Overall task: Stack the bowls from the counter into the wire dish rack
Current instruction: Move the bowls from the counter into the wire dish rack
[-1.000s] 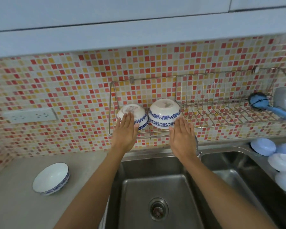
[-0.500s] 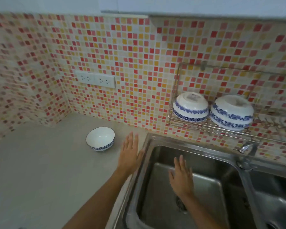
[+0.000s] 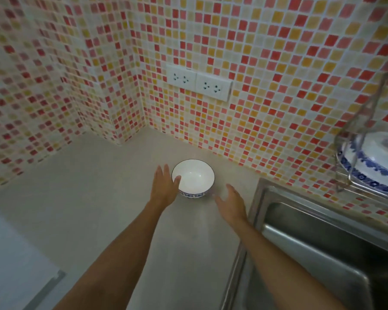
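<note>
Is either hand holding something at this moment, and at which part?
Nothing is held. Both the left hand and right hand are open beside the bowl on the counter.

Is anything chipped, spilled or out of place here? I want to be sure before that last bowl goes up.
Nothing stands out. The bowl sits upright and empty on the counter, rim unbroken, with no spill around it. Both hands are open beside it. The racked bowl at the right edge is too blurred to judge.

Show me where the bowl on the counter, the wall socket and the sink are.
bowl on the counter point(image 3: 194, 175): head view, on its white inside.
wall socket point(image 3: 198, 85): head view, on the middle of the white plate.
sink point(image 3: 323, 247): head view, on the bare steel basin wall.
</note>
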The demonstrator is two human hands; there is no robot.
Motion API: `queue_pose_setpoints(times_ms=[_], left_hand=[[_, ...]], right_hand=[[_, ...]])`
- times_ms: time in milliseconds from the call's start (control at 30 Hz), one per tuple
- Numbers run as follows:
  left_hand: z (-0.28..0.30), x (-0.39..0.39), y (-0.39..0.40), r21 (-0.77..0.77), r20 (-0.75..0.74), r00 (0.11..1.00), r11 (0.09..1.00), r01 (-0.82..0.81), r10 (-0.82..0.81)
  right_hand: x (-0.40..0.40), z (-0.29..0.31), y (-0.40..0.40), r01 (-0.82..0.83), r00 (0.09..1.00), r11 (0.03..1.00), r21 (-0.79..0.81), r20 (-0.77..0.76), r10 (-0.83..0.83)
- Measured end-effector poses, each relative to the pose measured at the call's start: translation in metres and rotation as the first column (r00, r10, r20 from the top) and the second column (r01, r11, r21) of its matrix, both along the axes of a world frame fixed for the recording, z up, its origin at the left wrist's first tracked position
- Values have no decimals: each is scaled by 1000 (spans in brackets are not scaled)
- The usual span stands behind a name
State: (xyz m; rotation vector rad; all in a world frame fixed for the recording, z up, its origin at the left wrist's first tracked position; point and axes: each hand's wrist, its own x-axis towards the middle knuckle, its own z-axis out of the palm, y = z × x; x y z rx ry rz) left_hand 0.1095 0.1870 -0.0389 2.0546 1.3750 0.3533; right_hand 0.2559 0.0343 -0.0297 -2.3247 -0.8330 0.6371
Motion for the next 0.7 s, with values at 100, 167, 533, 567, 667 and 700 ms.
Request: queue_pose_setpoints(times_ms=[100, 167, 533, 567, 667, 700], left_hand=[[-13, 5, 11, -111, 60, 998, 994, -16, 23], [-19, 9, 17, -137, 98, 994, 990, -23, 36], [-30, 26, 25, -310, 271, 951, 949, -59, 147], [-28, 26, 20, -318, 294, 945, 947, -45, 144], [-19, 27, 2, -394, 368, 917, 919, 6, 152], [-16, 28, -6, -430, 397, 904, 902, 28, 161]], right_hand=[[-7, -4, 34, 66, 995, 998, 9, -73, -65], [-11, -9, 49, 89, 991, 996, 9, -96, -88], [-6, -55, 63, 315, 898, 946, 82, -348, -269], [-7, -55, 57, 337, 890, 937, 91, -356, -285], [-17, -37, 31, 415, 861, 901, 127, -376, -343], [-17, -37, 21, 430, 855, 892, 137, -379, -354]])
